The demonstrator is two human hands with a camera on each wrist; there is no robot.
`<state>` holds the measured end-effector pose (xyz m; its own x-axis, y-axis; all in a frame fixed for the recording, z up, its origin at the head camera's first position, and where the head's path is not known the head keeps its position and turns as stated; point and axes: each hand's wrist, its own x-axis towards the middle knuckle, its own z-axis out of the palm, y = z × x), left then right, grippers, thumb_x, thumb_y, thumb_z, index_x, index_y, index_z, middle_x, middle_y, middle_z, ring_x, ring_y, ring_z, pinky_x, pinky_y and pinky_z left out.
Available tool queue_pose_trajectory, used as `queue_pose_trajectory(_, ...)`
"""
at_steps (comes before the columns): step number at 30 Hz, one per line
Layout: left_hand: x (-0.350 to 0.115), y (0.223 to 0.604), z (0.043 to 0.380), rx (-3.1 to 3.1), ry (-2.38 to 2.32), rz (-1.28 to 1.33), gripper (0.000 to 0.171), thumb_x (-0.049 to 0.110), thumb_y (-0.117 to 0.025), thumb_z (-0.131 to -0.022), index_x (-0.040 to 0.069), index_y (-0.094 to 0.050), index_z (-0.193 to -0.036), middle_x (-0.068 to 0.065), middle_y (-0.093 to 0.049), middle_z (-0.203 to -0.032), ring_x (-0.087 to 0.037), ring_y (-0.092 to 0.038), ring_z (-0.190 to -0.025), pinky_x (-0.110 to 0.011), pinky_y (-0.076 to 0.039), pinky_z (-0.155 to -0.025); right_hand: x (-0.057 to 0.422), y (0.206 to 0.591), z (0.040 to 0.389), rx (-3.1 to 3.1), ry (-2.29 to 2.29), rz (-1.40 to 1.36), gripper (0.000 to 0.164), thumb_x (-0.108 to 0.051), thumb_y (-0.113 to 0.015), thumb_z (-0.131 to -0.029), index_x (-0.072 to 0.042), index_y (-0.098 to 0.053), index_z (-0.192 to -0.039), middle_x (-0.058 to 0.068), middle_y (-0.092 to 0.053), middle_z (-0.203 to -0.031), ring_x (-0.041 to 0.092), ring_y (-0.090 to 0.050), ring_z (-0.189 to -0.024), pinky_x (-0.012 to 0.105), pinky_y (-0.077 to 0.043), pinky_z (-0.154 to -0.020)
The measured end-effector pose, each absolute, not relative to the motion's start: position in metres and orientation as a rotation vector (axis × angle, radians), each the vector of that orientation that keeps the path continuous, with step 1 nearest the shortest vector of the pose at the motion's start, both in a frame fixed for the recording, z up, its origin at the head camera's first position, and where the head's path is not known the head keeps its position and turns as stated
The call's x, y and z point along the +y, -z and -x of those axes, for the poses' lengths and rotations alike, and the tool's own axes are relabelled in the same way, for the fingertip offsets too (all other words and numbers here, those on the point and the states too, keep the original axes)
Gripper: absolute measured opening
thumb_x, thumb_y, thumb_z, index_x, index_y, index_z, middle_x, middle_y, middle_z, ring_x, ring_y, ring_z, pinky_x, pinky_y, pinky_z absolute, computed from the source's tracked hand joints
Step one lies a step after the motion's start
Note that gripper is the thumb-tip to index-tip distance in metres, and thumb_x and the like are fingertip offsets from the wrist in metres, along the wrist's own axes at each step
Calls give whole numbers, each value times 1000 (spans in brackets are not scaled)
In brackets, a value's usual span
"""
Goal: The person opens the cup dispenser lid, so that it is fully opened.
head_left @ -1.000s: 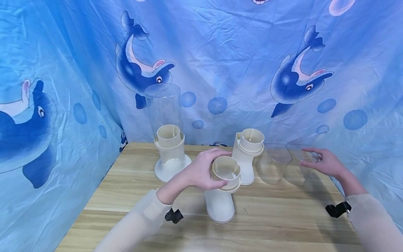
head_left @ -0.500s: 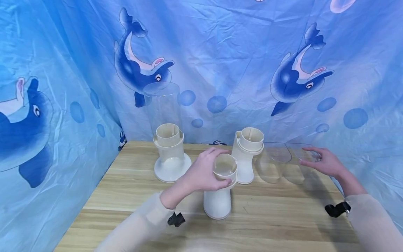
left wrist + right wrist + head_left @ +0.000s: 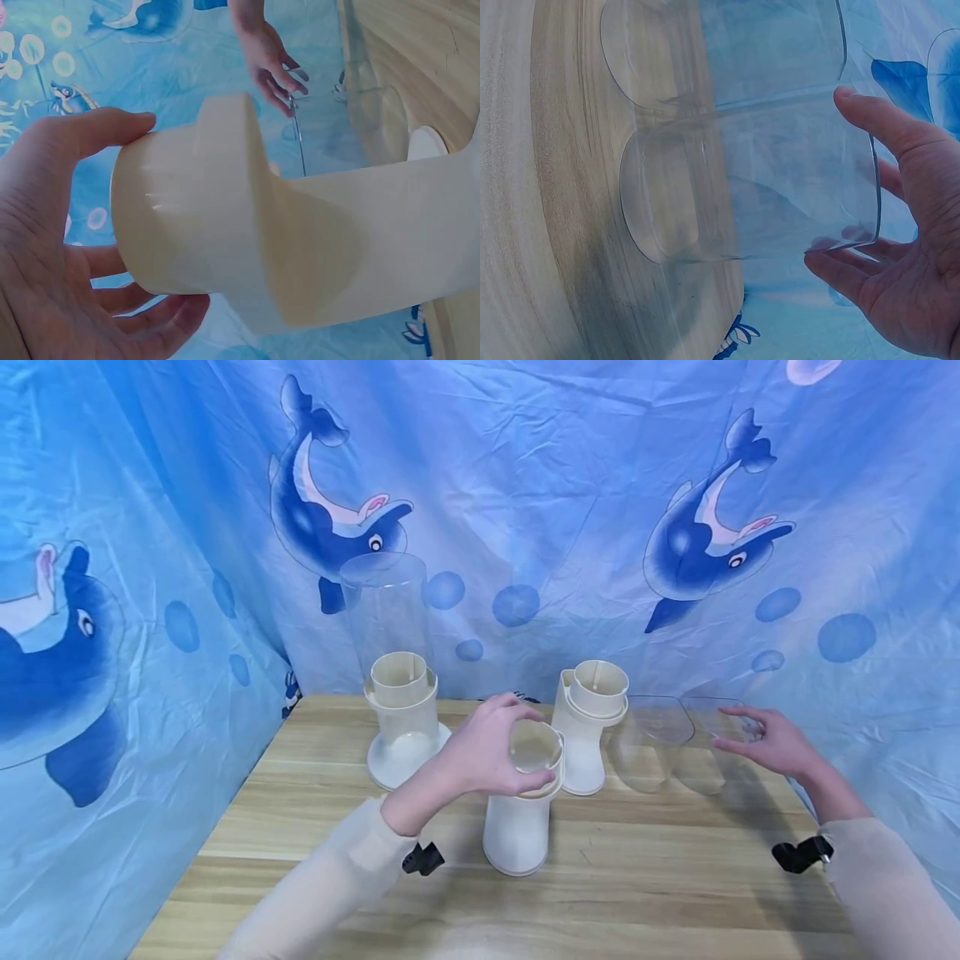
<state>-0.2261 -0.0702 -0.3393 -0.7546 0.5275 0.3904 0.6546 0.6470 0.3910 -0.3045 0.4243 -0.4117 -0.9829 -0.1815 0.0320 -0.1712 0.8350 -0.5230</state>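
Note:
My left hand (image 3: 487, 747) grips the cream collar at the top of a white plastic stand (image 3: 516, 835), with thumb and fingers curled round opposite sides. In the left wrist view the stand's cup-shaped collar (image 3: 172, 217) fills the middle, and its neck runs off to the right. At the table's right side my right hand (image 3: 768, 743) holds a clear container (image 3: 802, 180) near its open rim, thumb on one side and fingers on the other. A second clear container (image 3: 772, 45) stands right beside it.
Behind the gripped stand is a matching white stand (image 3: 581, 743). To the back left, another white stand (image 3: 408, 727) has a tall clear cylinder (image 3: 386, 610) rising from it. The wooden table (image 3: 645, 877) ends at blue dolphin-printed cloth (image 3: 510, 485).
My left hand and the stand have shifted slightly left and away from me, and the stand's base now looks more upright. The right hand stays at the clear container.

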Motion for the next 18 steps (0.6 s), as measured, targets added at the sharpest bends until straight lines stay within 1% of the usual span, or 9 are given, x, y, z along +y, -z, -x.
queue_pose_trajectory(4, -67, 331, 229, -2697, 771, 939, 68, 45, -92, -69, 8, -76, -124, -7, -71, -127, -32, -65, -124, -44, -60, -101, 423, 411, 304, 2998, 843, 275, 84, -44, -73, -100, 2, -39, -161, 44, -21, -165, 76, -36, -134, 83, -43, -102)
queue_pose_trajectory(9, -63, 328, 242, -2707, 793, 869, 67, 40, -93, -65, 4, -79, -119, -11, -72, -120, -36, -67, -118, -46, -60, -97, 423, 409, 305, 3005, 826, 262, 85, -46, -73, -100, 2, -38, -162, 46, -22, -164, 75, -37, -134, 82, -44, -101)
queue_pose_trajectory(14, -63, 326, 260, -2674, 804, 822, 68, 39, -95, -65, 2, -79, -119, -13, -73, -117, -36, -66, -117, -48, -58, -101, 422, 409, 306, 3014, 809, 271, 85, -46, -73, -100, 2, -39, -161, 46, -25, -163, 75, -38, -134, 82, -45, -100)
queue_pose_trajectory(16, -63, 325, 268, -2675, 804, 793, 70, 39, -96, -65, 1, -78, -121, -15, -73, -120, -37, -64, -121, -48, -57, -105, 421, 408, 305, 3016, 806, 274, 85, -46, -74, -100, 2, -40, -160, 45, -26, -162, 75, -39, -134, 82, -45, -100)
queue_pose_trajectory(18, -64, 326, 278, -2675, 798, 750, 72, 39, -96, -66, 1, -77, -124, -16, -72, -124, -38, -63, -125, -48, -58, -107, 421, 408, 304, 3014, 802, 275, 85, -46, -74, -100, 3, -40, -160, 46, -27, -162, 75, -38, -134, 82, -45, -100)
